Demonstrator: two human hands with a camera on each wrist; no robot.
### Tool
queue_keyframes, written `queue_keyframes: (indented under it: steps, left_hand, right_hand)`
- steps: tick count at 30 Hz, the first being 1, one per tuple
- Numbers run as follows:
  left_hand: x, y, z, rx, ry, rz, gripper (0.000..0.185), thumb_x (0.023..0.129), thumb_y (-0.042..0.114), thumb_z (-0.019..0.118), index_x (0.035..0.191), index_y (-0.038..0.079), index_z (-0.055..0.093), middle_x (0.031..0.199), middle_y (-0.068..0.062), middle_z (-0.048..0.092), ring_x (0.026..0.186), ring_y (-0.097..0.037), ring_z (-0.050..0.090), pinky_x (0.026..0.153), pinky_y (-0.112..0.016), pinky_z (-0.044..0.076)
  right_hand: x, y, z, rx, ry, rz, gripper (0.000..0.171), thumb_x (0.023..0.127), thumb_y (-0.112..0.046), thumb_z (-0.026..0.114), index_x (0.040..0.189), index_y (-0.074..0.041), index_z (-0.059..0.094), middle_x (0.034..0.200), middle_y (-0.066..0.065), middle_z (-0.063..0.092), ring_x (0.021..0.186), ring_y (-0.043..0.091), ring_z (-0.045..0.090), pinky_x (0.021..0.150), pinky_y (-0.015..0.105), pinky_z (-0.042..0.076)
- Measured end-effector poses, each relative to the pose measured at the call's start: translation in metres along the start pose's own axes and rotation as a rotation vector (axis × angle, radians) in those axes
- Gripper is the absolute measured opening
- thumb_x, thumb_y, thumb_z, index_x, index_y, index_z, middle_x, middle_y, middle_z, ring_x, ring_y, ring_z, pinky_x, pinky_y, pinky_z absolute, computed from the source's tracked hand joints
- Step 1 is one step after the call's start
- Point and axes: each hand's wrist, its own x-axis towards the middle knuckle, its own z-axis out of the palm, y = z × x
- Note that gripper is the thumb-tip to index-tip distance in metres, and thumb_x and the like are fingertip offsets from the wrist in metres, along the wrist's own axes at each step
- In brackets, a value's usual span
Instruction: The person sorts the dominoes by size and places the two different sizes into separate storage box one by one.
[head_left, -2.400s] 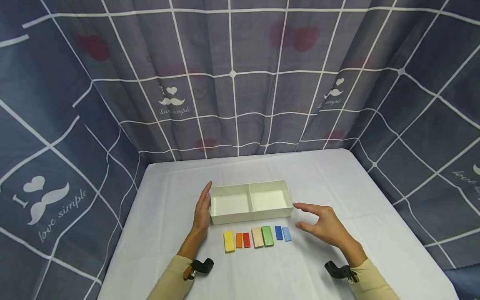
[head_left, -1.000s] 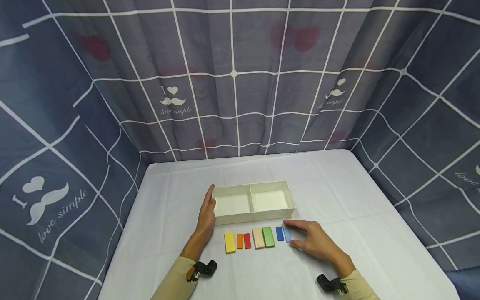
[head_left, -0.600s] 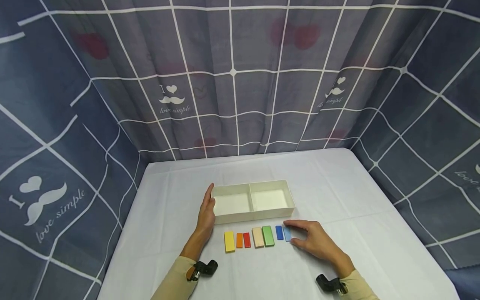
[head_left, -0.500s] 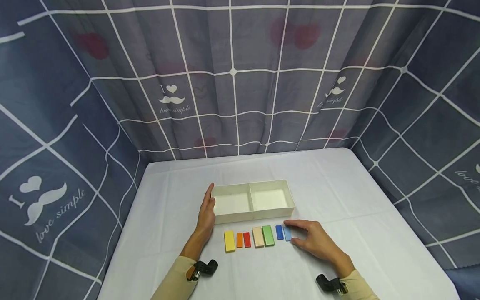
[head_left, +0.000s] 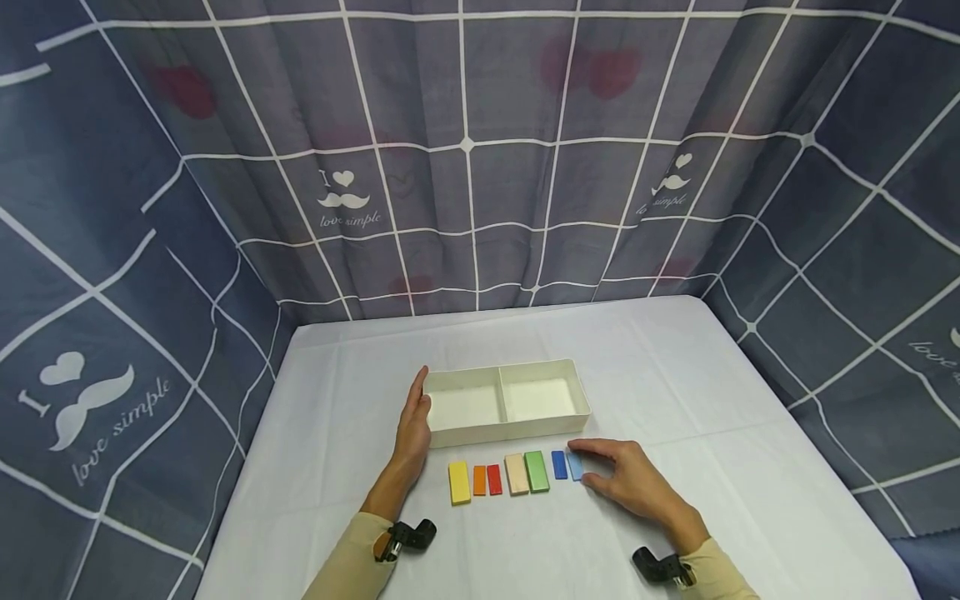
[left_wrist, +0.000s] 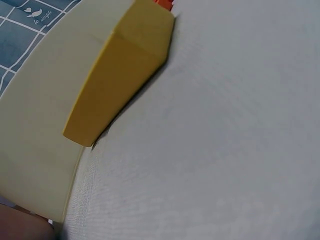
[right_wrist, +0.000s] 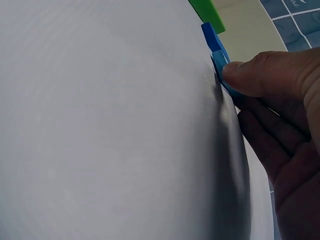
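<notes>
A cream two-compartment box stands at mid-table with both compartments bare. My left hand rests along its left end, fingers straight. Just in front of the box, a row of flat blocks lies on the cloth. At the right end of that row, my right hand pinches a light blue block by its ends, thumb near and index finger far. The right wrist view shows the thumb on the light blue block, beside the dark blue block.
Leftward along the row lie a dark blue block, a green block, a beige block, a red block, an orange block and a yellow block. A checked curtain surrounds the white-covered table.
My right hand has come from the box's right end down to the light blue block. Left hand and box shifted slightly right. Over the last half second both hands hold still.
</notes>
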Motion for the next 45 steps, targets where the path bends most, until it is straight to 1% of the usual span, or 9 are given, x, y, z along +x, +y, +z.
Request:
queue_keyframes:
  steps: [10,18,23,26,30,33,37,43,45]
  left_hand:
    - [-0.001,0.003,0.0,0.004,-0.002,0.0,0.057,0.12,0.022,0.026,0.177,0.029,0.022,0.185,-0.005,0.014,0.172,-0.035,0.007,0.138,-0.063,0.004]
    - [-0.002,0.003,0.0,0.007,-0.005,0.002,0.056,0.121,0.024,0.025,0.177,0.03,0.022,0.186,-0.003,0.013,0.172,-0.035,0.006,0.138,-0.063,0.004]
    - [-0.001,0.002,0.0,0.005,0.001,0.003,0.056,0.121,0.025,0.026,0.177,0.03,0.023,0.185,-0.003,0.014,0.172,-0.035,0.007,0.138,-0.064,0.004]
    - [0.0,0.002,0.0,0.004,0.007,-0.013,0.056,0.121,0.025,0.027,0.176,0.034,0.023,0.185,-0.001,0.015,0.172,-0.033,0.008,0.139,-0.062,0.005]
    - [0.0,0.003,0.0,0.001,0.011,-0.019,0.056,0.121,0.025,0.026,0.176,0.034,0.024,0.185,0.001,0.015,0.172,-0.032,0.008,0.139,-0.061,0.005]
    - [-0.001,0.003,-0.001,0.002,0.012,-0.004,0.056,0.12,0.023,0.026,0.176,0.029,0.024,0.185,-0.002,0.015,0.172,-0.034,0.007,0.138,-0.062,0.004]
    - [-0.001,0.003,-0.001,-0.003,0.01,0.001,0.056,0.12,0.022,0.026,0.177,0.026,0.024,0.185,-0.003,0.014,0.172,-0.034,0.007,0.139,-0.062,0.004]
    - [-0.001,0.002,0.0,-0.016,0.004,-0.003,0.057,0.12,0.023,0.026,0.177,0.03,0.023,0.185,-0.001,0.014,0.172,-0.032,0.007,0.139,-0.06,0.004]
    - [-0.001,0.003,0.0,-0.018,0.006,0.007,0.057,0.12,0.023,0.027,0.177,0.029,0.023,0.185,-0.004,0.014,0.172,-0.034,0.007,0.138,-0.062,0.004]
  right_hand:
    - [0.003,-0.006,-0.009,-0.016,0.026,-0.068,0.055,0.082,-0.004,0.094,0.135,-0.016,0.079,0.132,-0.006,0.079,0.126,0.014,0.073,0.108,0.035,0.061]
    - [0.008,-0.014,-0.022,-0.06,0.055,-0.149,0.055,0.081,-0.003,0.094,0.133,-0.013,0.08,0.129,-0.004,0.081,0.121,0.018,0.076,0.105,0.03,0.061]
    - [0.011,-0.019,-0.03,-0.083,0.065,-0.18,0.054,0.082,-0.001,0.093,0.133,-0.012,0.079,0.129,-0.002,0.081,0.118,0.022,0.078,0.101,0.038,0.064]
    - [0.013,-0.022,-0.036,-0.094,0.07,-0.197,0.055,0.081,0.001,0.093,0.133,-0.012,0.079,0.13,-0.001,0.081,0.117,0.024,0.079,0.099,0.041,0.065]
    - [0.017,-0.026,-0.043,-0.11,0.074,-0.21,0.057,0.08,0.001,0.093,0.134,-0.014,0.079,0.131,-0.001,0.08,0.118,0.024,0.078,0.102,0.033,0.063]
    - [0.02,-0.028,-0.048,-0.121,0.079,-0.208,0.058,0.081,0.0,0.094,0.135,-0.016,0.079,0.131,-0.002,0.08,0.119,0.023,0.078,0.103,0.028,0.062]
    - [0.026,-0.032,-0.056,-0.123,0.069,-0.212,0.059,0.081,0.001,0.093,0.136,-0.017,0.078,0.131,-0.002,0.08,0.117,0.023,0.079,0.1,0.036,0.065]
    - [0.036,-0.037,-0.065,-0.109,0.036,-0.214,0.058,0.083,-0.001,0.093,0.137,-0.016,0.078,0.132,-0.003,0.08,0.12,0.022,0.078,0.099,0.044,0.065]
    - [0.04,-0.039,-0.066,-0.109,0.029,-0.214,0.058,0.084,-0.001,0.093,0.137,-0.017,0.077,0.133,-0.003,0.079,0.12,0.023,0.078,0.099,0.045,0.065]
